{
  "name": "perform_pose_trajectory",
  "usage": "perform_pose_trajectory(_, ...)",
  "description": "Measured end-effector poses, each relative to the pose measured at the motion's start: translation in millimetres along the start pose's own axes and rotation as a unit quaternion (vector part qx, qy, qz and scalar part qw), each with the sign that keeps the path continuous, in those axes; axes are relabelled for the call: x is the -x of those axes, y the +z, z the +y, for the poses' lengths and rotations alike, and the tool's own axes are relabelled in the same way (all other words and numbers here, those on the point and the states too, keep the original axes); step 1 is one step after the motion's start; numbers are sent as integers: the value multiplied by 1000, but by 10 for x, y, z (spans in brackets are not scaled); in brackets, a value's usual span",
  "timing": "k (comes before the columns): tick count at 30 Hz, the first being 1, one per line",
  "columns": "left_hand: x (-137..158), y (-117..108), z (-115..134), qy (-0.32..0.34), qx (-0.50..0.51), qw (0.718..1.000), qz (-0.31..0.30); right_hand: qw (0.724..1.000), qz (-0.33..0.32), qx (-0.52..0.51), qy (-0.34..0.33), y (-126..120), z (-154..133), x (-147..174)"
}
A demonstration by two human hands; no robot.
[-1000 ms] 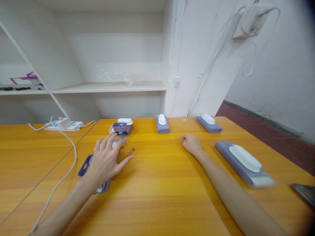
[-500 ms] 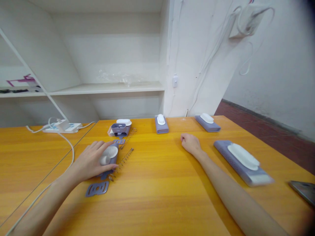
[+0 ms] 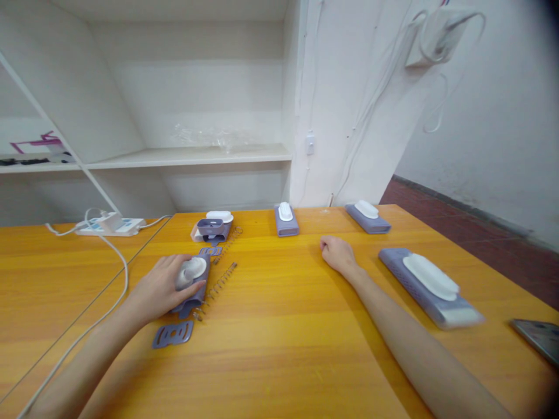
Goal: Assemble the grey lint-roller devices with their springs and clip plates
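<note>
My left hand [image 3: 163, 288] is closed around a white plastic part with a round knob [image 3: 185, 278], thumb along its near side. That part lies on a purple plastic housing [image 3: 205, 291], partly hidden by my fingers. Just right of the housing lies a coil spring [image 3: 222, 279], and a flat purple slotted plate [image 3: 173, 334] is in front of it. My right hand [image 3: 338, 254] rests on the table curled into a loose fist, with nothing visible in it. To its right lies a purple housing with a white oval top [image 3: 432, 278].
Farther back stand a group of purple and white parts [image 3: 213, 226], another spring [image 3: 236, 235] and two more purple housings, one central [image 3: 287, 224] and one right [image 3: 367, 220]. A power strip [image 3: 109, 226] with its white cable lies left; a phone [image 3: 539, 334] is at the right edge.
My left thumb and fingers have drawn in closer around the white part, the thumb moving up and left off the spring. My right hand stays where it was.
</note>
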State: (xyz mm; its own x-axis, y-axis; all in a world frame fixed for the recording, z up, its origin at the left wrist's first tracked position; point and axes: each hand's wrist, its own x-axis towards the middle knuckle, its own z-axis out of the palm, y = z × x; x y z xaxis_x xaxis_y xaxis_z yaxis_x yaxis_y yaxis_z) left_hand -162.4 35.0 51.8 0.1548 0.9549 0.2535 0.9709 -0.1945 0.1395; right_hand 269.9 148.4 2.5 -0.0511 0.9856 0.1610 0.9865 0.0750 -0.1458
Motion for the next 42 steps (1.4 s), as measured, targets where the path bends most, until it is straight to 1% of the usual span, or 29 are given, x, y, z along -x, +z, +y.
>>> perform_pose_trajectory(3,25,-39,29,-29,-8,999,27,1000,1,-1,0,-2,-4,2)
perform_pose_trajectory(6,38,-64,33,-47,-16,998,34,1000,2,-2,-3,-9,-8,5)
perform_pose_trajectory(14,-22,-81,-14,-36,4,998,59,1000,-3,-3,2,-17,-7,4)
perform_pose_trajectory(17,-60,-113,50,-30,11,997,74,1000,-3,-5,2,-11,-4,0)
perform_pose_trajectory(21,-136,-169,261,1,17,996,91,1000,-1,-7,1,4,7,-9)
perform_pose_trajectory(23,-183,-176,417,36,27,995,84,1000,3,-8,-2,13,16,-12)
perform_pose_trajectory(26,-263,-133,699,73,38,995,57,1000,8,-10,-6,21,28,-13)
perform_pose_trajectory(28,-317,-71,905,95,46,993,43,1000,9,-10,-7,22,30,-11)
perform_pose_trajectory(31,-391,49,1198,146,67,987,23,1000,9,-10,-9,19,26,-8)
perform_pose_trajectory(33,-443,135,1352,159,77,984,16,1000,8,-9,-9,18,21,-6)
perform_pose_trajectory(35,-510,222,1454,161,83,983,5,1000,7,-9,-8,19,19,-6)
perform_pose_trajectory(37,-606,303,1501,144,98,985,-12,1000,6,-9,-7,22,19,-8)
perform_pose_trajectory(42,-904,468,1494,44,143,983,-104,1000,10,-9,-9,28,23,-13)
